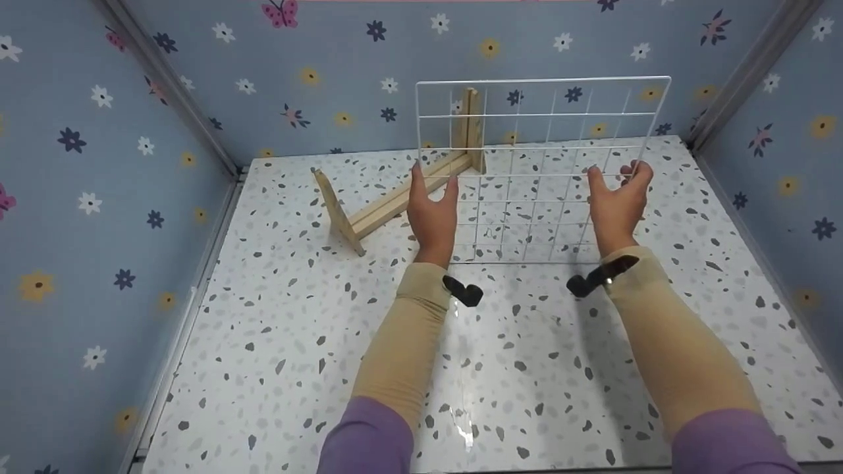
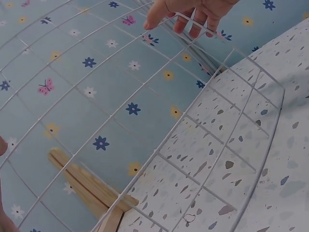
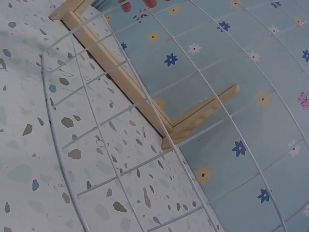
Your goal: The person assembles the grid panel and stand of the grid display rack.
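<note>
A white wire grid panel (image 1: 543, 80) stands tilted in front of the person, its lower edge close over the speckled tabletop. My left hand (image 1: 435, 222) grips its left side, thumb toward the near face. On the opposite side, my right hand (image 1: 618, 207) holds the other edge; the left wrist view shows this hand (image 2: 205, 10) with its fingers around the rim wire. Behind the panel and to the left is a wooden stand (image 1: 388, 205), a long bar with an upright at each end. Through the wires, the right wrist view shows this stand (image 3: 118, 77) too.
The white speckled tabletop (image 1: 276, 342) is bounded by blue floral panels at the back (image 1: 342, 39), left (image 1: 79, 263) and right (image 1: 790, 197). Grey metal strips (image 1: 178, 79) run along the corners. Black straps with small dark devices (image 1: 467, 293) sit on both wrists.
</note>
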`<action>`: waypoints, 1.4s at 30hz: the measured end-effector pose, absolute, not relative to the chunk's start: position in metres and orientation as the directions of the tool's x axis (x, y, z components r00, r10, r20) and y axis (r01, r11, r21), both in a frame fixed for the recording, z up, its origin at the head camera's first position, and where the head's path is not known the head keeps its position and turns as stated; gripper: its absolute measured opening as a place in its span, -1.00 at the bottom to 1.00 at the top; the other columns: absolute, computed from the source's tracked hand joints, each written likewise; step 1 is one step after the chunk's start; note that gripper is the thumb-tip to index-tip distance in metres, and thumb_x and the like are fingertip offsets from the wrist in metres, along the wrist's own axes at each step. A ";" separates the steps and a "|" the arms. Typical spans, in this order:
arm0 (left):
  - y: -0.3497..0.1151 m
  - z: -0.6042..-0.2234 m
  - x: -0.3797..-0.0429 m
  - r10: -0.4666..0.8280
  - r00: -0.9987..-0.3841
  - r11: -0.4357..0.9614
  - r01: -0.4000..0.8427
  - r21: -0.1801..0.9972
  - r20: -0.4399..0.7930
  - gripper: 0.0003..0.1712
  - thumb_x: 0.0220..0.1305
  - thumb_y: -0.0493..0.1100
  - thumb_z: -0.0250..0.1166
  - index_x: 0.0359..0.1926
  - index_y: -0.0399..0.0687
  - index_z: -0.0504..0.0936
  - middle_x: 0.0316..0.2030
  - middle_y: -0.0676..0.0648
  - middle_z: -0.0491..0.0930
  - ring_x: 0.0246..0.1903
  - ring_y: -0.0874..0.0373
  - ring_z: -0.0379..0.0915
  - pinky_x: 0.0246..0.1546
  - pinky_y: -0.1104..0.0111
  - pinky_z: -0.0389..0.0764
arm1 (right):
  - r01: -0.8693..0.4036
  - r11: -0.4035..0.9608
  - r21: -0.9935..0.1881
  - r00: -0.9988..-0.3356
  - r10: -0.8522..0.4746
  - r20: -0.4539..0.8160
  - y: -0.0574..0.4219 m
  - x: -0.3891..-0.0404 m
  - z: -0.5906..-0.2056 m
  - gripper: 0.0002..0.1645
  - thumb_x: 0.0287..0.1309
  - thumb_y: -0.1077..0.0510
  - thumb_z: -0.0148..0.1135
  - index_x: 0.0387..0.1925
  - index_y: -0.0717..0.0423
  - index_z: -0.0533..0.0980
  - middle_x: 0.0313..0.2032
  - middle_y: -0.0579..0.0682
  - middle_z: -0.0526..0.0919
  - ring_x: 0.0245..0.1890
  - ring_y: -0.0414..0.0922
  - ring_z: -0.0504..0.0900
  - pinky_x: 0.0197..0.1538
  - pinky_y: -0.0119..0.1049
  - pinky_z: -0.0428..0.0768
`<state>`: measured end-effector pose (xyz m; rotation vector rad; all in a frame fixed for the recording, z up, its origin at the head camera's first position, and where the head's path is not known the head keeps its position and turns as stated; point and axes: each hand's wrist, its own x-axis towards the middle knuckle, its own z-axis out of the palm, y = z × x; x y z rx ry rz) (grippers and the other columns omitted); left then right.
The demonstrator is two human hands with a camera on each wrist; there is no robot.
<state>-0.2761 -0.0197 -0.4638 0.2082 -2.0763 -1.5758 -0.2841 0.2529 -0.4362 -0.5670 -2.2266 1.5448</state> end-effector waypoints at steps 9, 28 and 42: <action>-0.011 -0.466 -0.281 -0.492 -0.819 0.248 0.192 0.950 0.294 -0.12 0.36 0.00 0.39 0.55 -0.11 0.20 0.50 -0.11 0.21 0.50 0.12 0.08 0.42 0.41 0.16 | 0.126 0.317 -0.940 -0.840 0.538 0.069 0.251 -0.284 -0.436 -0.05 0.28 -0.32 0.26 0.48 -0.12 0.03 0.38 -0.08 0.26 0.47 -0.24 0.17 0.43 -0.37 0.19; 0.000 -0.460 -0.288 -0.530 -0.824 0.141 0.146 0.979 0.200 -0.07 0.31 0.11 0.41 0.57 0.10 0.17 0.53 0.06 0.17 0.51 0.16 0.02 0.44 0.25 0.19 | 0.061 0.210 -0.976 -0.802 0.593 0.077 0.249 -0.291 -0.438 -0.19 0.30 -0.18 0.31 0.39 -0.15 0.10 0.37 -0.20 0.26 0.49 -0.32 0.09 0.36 -0.46 0.30; 0.003 -0.450 -0.289 -0.562 -0.827 0.063 -0.028 0.998 0.012 -0.03 0.27 0.16 0.43 0.56 0.10 0.16 0.52 -0.01 0.18 0.50 0.04 0.08 0.43 0.19 0.21 | 0.040 0.174 -0.984 -0.783 0.618 0.077 0.246 -0.292 -0.441 -0.23 0.31 -0.15 0.31 0.38 -0.17 0.13 0.40 -0.23 0.24 0.48 -0.35 0.10 0.39 -0.51 0.19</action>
